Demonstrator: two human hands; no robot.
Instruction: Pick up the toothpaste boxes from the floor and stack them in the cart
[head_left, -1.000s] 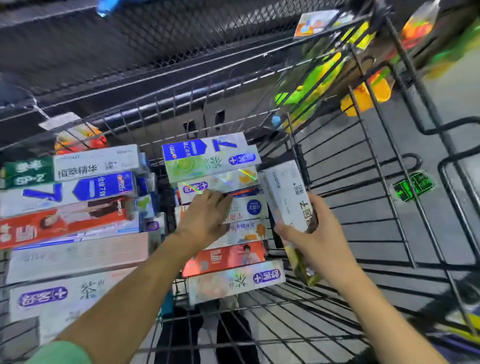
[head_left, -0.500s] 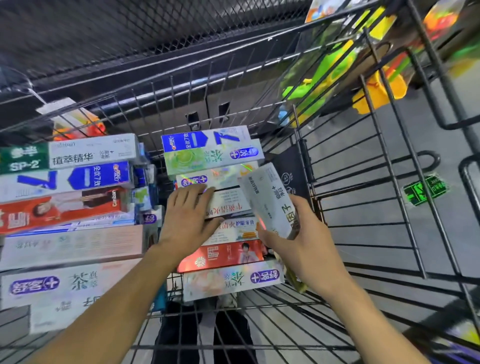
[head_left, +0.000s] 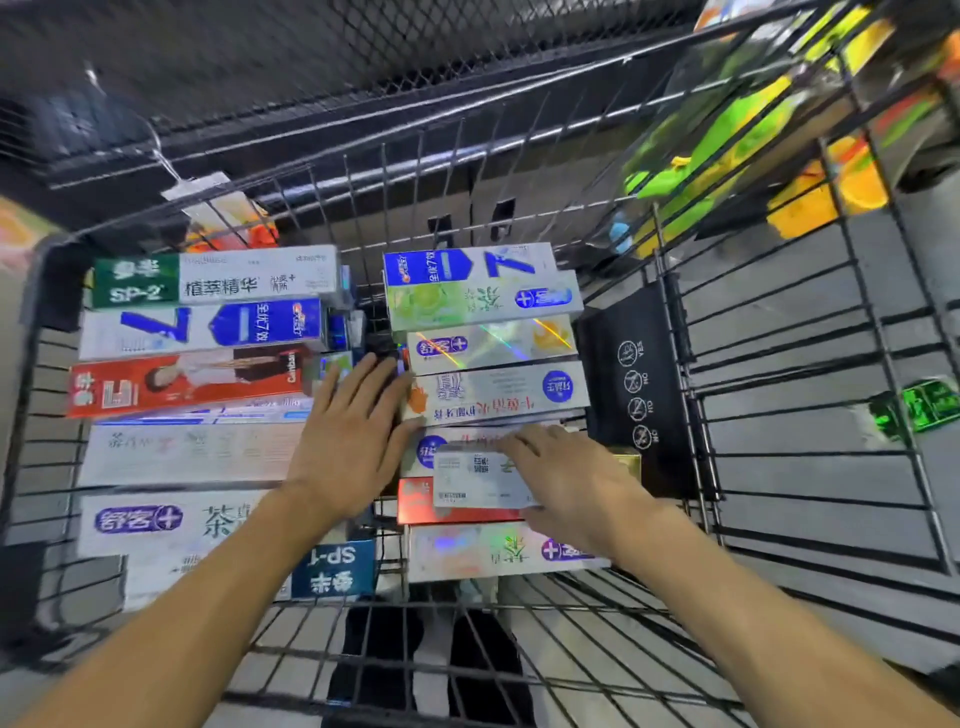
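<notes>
Inside the wire cart toothpaste boxes lie flat in two columns, a left column and a right column. A white toothpaste box lies across the right column, over a purple-marked box and a red one. My right hand grips it, fingers over its far edge and thumb at its near edge. My left hand lies flat in the gap between the columns, straight fingers touching the left ends of the right column's boxes.
A black panel with round symbols hangs inside the cart's right wall. Green and yellow packaged toys hang beyond the far right corner. Dark mesh shelving runs along the back. A green sticker marks the grey floor on the right.
My right hand has lowered the white box from upright beside the right column to flat on top of it. My left hand has slid left off the boxes into the gap.
</notes>
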